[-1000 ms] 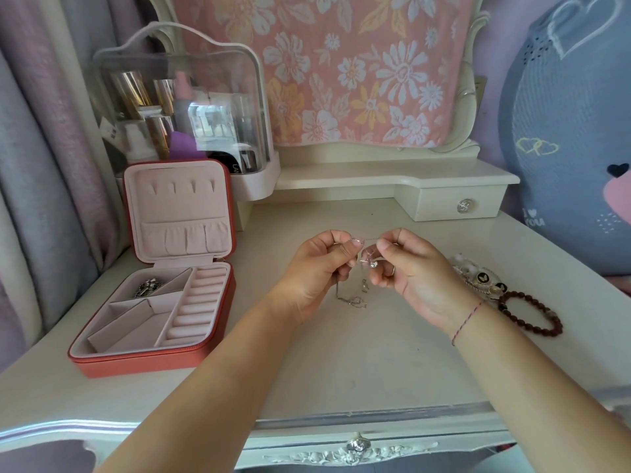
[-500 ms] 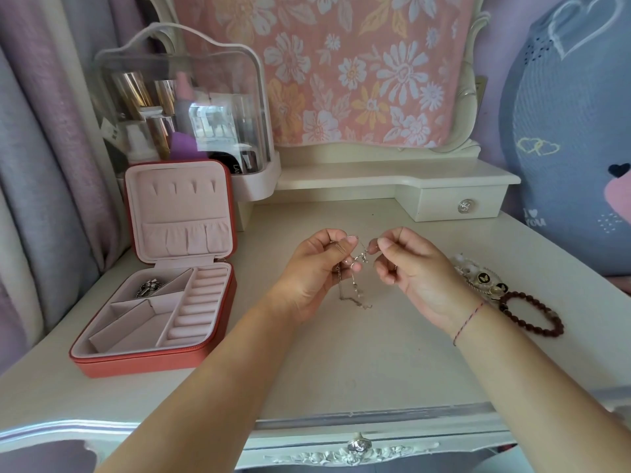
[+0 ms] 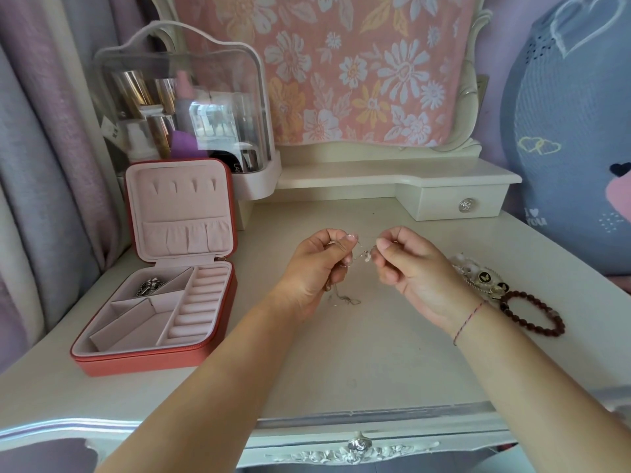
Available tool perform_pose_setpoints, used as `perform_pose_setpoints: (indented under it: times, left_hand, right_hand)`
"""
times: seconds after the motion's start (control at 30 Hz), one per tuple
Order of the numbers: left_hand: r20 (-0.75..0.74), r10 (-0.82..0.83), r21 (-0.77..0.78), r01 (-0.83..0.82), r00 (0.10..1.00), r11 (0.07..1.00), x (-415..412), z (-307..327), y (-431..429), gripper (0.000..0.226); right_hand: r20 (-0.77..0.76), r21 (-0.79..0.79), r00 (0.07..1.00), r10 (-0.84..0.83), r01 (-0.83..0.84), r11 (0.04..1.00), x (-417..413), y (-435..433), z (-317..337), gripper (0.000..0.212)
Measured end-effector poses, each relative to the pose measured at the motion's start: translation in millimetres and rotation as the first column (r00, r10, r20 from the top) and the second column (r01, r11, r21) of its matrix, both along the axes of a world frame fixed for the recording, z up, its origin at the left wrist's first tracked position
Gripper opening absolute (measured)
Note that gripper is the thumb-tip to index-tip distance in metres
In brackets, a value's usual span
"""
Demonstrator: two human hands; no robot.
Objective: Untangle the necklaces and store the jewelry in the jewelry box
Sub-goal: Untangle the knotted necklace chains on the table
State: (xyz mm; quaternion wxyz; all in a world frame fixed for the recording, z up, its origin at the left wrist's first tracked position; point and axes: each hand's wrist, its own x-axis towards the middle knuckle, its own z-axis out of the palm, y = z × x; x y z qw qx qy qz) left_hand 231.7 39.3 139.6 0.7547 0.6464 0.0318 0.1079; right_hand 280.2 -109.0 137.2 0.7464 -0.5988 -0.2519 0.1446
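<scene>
The jewelry box [image 3: 153,356] lies open on the desk [image 3: 341,363], its red lid standing upright and its pink tray divided into compartments. In the tray's back left compartment sits a small silver piece [image 3: 150,286].

To the right of the box, both hands are raised just above the desk. The left hand [image 3: 317,268] is the nearer to the box, and its fingers [image 3: 348,238] are curled and pinch the thin silver necklaces [image 3: 363,256]. The right hand [image 3: 413,268], just beyond it, pinches the same chains between thumb and forefinger. A short tangled stretch with a small pendant spans the gap between the two hands, while a loose loop of chain hangs below the left hand and touches the desk.

Farther right of the box, past the right hand, lie a heap of pale jewelry [image 3: 485,278] with dark butterfly charms and a dark bead bracelet [image 3: 532,312], touching each other.

Behind the box stands a clear case [image 3: 184,107] of cosmetics.
</scene>
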Motion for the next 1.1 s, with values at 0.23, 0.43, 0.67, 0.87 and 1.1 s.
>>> perform_pose_setpoints:
  times: [0.23, 0.43, 0.67, 0.87, 1.1]
  left_hand:
    - [0.038, 0.049, 0.047, -0.051, 0.998, 0.998, 0.0, -1.9, -0.1, 0.014]
    - [0.057, 0.013, 0.053, -0.016, 0.998, 0.998, -0.7, -1.2, 0.8, 0.013]
    - [0.058, 0.006, 0.057, -0.009, 0.998, 0.998, 0.1, -1.6, 0.4, 0.01]
    - [0.032, 0.155, 0.263, -0.158, 0.987, 0.952, 5.9, -10.7, -1.7, 0.014]
    - [-0.041, 0.063, 0.349, -0.045, 0.997, 0.936, 1.8, -7.8, -1.6, 0.018]
  right_hand:
    - [0.063, -0.041, 0.998, -0.026, 0.029, 0.999, -0.7, -0.2, 1.3, 0.014]
    - [-0.03, 0.0, 0.996, 0.088, -0.088, 0.996, -6.1, -0.5, 4.6, 0.016]
    - [-0.097, 0.044, 0.991, 0.097, -0.093, 0.995, -7.8, -1.5, 8.3, 0.014]
    - [-0.124, 0.019, 0.992, 0.001, 0.001, 1.0, -1.5, -3.2, 8.1, 0.01]
    - [-0.16, 0.151, 0.987, -0.005, 0.029, 0.988, 3.6, -8.4, 12.6, 0.01]
